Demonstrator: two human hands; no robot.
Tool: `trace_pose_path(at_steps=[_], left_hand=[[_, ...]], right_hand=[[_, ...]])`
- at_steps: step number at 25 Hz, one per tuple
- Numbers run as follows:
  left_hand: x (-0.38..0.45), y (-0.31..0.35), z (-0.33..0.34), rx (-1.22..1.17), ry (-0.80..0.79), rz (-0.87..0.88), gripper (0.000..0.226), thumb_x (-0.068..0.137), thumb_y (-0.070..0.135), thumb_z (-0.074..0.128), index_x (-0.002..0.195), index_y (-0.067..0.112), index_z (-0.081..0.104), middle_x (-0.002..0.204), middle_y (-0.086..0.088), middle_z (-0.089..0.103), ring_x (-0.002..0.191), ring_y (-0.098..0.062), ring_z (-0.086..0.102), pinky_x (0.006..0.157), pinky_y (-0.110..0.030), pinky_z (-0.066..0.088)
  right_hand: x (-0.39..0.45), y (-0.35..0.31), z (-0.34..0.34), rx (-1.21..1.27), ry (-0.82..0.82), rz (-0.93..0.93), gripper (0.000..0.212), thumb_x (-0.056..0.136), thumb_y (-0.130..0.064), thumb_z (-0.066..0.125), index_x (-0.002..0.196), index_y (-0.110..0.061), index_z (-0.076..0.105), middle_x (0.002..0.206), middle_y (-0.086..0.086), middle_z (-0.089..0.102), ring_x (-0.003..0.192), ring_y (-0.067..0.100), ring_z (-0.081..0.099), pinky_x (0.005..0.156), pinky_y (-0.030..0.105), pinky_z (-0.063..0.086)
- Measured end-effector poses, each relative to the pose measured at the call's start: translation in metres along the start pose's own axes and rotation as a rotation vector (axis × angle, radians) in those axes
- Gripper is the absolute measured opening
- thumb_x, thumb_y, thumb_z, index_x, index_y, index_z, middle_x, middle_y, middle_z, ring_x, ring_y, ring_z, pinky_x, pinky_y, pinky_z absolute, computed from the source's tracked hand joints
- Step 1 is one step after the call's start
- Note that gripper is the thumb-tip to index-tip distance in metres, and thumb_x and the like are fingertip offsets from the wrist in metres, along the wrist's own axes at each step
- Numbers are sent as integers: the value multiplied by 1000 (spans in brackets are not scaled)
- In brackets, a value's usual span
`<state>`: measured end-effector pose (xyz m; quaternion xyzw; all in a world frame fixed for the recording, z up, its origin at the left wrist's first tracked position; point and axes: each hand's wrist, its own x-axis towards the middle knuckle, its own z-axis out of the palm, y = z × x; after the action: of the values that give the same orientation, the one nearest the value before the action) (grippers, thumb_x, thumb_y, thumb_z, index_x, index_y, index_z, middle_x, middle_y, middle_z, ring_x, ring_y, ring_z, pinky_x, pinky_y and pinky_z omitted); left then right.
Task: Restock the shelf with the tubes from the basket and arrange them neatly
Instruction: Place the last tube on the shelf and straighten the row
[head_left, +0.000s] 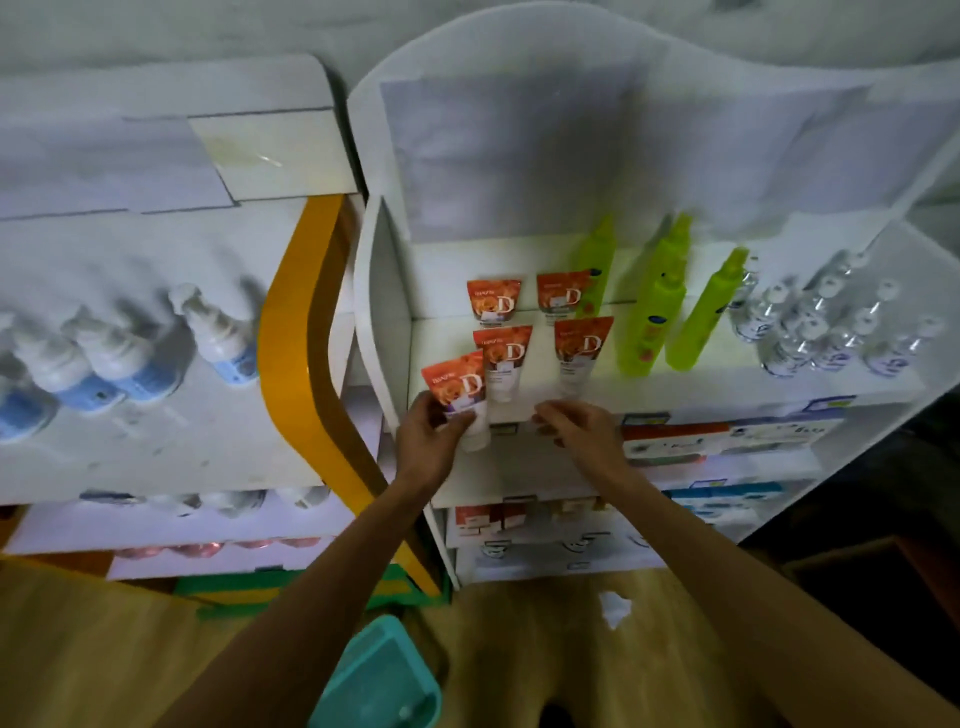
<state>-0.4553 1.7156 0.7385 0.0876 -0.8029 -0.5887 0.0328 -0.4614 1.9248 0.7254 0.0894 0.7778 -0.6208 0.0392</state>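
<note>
Several orange-and-white tubes stand cap-down on the white shelf (727, 384): two at the back (493, 301) (563, 293) and two in front (503, 358) (582, 348). My left hand (426, 441) grips a fifth tube (460, 389) at the shelf's front left edge, tilted slightly left. My right hand (576, 426) hovers just below the front right tube, fingers curled and apart, holding nothing. A teal basket (379, 675) sits on the floor between my arms; its contents are not visible.
Tall green bottles (654, 306) and clear spray bottles (821, 322) fill the shelf's right side. An orange post (296, 332) divides this unit from a left shelf with white pump bottles (104, 353). Boxed goods (727, 436) fill the lower shelves.
</note>
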Motion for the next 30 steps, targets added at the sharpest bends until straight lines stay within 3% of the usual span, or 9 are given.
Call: trace_pose_path(at_steps=[4, 9, 12, 16, 19, 22, 26, 30], left_hand=[[28, 4, 16, 20, 159, 39, 39, 93, 20, 69, 129, 12, 56, 120, -1, 67, 106, -16, 62, 88, -31, 50], [48, -8, 27, 3, 242, -36, 41, 98, 27, 62, 135, 13, 49, 130, -5, 64, 116, -23, 61, 95, -35, 49], [57, -9, 23, 59, 168, 22, 39, 99, 21, 60, 136, 11, 49, 130, -3, 63, 119, -22, 60, 98, -36, 49], [68, -10, 11, 37, 95, -12, 41, 100, 13, 57, 140, 9, 47, 136, -6, 61, 124, -22, 57, 106, -40, 46], [65, -13, 11, -20, 59, -53, 44, 101, 14, 56, 143, 13, 44, 140, -6, 59, 128, -24, 55, 109, -42, 44], [59, -14, 18, -41, 39, -59, 53, 97, 22, 64, 144, 20, 40, 139, 0, 58, 125, -19, 56, 102, -36, 47], [66, -13, 29, 16, 146, -108, 71, 81, 24, 82, 140, 16, 44, 135, -1, 62, 116, -18, 62, 97, -39, 53], [67, -17, 32, 132, 200, -99, 60, 85, 24, 77, 137, 15, 47, 134, -4, 63, 121, -26, 62, 98, -40, 52]], right_hand=[[24, 8, -43, -100, 294, -33, 11, 90, -27, 65, 93, -19, 72, 88, 0, 74, 83, 20, 70, 78, 36, 57], [42, 5, -48, -216, 461, 1, 30, 84, -37, 70, 105, -18, 61, 99, 0, 67, 88, 18, 61, 77, 25, 38], [51, 7, -40, -218, 435, -4, 59, 77, -48, 73, 123, -19, 51, 115, -2, 60, 97, 18, 60, 77, 29, 43], [64, 11, -35, -203, 327, -15, 83, 72, -51, 78, 140, -20, 40, 132, -3, 56, 112, 17, 56, 91, 39, 51], [69, 8, -32, -142, 277, -44, 80, 70, -44, 82, 136, -22, 44, 126, -4, 63, 107, 15, 61, 91, 35, 53], [69, 5, -30, -117, 253, -57, 70, 71, -34, 84, 131, -22, 50, 119, -3, 67, 97, 12, 62, 85, 29, 52], [72, 9, -32, -187, 258, -77, 64, 71, -35, 84, 126, -18, 55, 118, 1, 68, 100, 16, 64, 86, 30, 53], [75, 12, -32, -255, 259, -90, 56, 73, -36, 83, 120, -18, 60, 116, 2, 70, 101, 18, 66, 81, 26, 50]])
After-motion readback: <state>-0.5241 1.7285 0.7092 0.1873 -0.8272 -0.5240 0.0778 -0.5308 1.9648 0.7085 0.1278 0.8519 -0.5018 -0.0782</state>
